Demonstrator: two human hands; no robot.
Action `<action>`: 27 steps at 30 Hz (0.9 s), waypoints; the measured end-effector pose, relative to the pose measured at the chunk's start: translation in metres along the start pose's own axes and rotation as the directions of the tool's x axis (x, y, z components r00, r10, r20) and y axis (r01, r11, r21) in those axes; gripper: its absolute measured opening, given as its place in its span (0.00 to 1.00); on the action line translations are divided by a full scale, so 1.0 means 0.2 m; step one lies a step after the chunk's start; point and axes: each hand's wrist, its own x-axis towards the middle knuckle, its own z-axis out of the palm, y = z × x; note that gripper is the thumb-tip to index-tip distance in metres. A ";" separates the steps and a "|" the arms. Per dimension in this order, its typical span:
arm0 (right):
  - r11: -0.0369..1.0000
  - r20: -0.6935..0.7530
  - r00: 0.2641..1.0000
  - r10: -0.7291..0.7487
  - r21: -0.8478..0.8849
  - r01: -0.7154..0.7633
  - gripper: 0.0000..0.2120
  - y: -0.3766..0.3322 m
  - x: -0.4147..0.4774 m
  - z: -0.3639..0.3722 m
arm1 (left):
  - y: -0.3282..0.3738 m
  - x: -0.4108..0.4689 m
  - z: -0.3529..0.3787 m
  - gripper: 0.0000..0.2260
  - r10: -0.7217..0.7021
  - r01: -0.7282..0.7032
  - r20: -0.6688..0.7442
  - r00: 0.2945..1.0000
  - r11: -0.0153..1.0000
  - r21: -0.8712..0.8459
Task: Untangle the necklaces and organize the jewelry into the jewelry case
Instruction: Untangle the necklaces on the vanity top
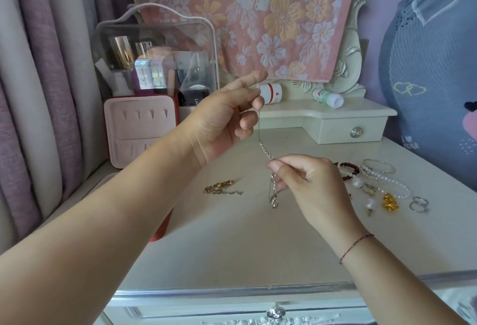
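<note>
Necklace [263,148] pinched in fingers [276,165], pillow [426,71] lettered "I YOU"

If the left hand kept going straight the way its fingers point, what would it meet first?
Probably the floral towel hanging ahead. The left hand, pinching the chain, points up and away toward the towel's lower edge. The red-banded bottle lies just below that line. Depth is unclear.
</note>
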 end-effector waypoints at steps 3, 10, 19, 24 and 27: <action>1.000 -0.009 1.000 -0.002 -0.003 0.002 0.08 0.01 0.01 -0.04 | -0.01 -0.01 -0.01 0.17 0.004 -0.004 -0.009 1.000 1.000 -0.005; 0.997 -0.011 1.000 -0.022 0.072 0.022 0.09 0.02 0.01 -0.07 | 0.00 -0.02 -0.01 0.17 0.000 0.000 -0.010 1.000 1.000 -0.017; 0.798 0.205 0.926 0.317 0.470 -0.378 0.12 -0.03 0.03 -0.08 | -0.03 -0.03 0.00 0.18 -0.006 0.007 -0.024 1.000 1.000 0.022; 0.851 0.225 0.913 0.340 0.339 -0.400 0.10 -0.01 0.03 -0.10 | -0.03 -0.04 -0.01 0.18 -0.001 0.002 -0.018 1.000 0.997 0.078; 0.868 0.226 0.920 0.320 0.319 -0.381 0.06 0.01 0.03 -0.11 | -0.03 -0.05 -0.01 0.19 0.005 -0.004 -0.008 1.000 0.992 0.129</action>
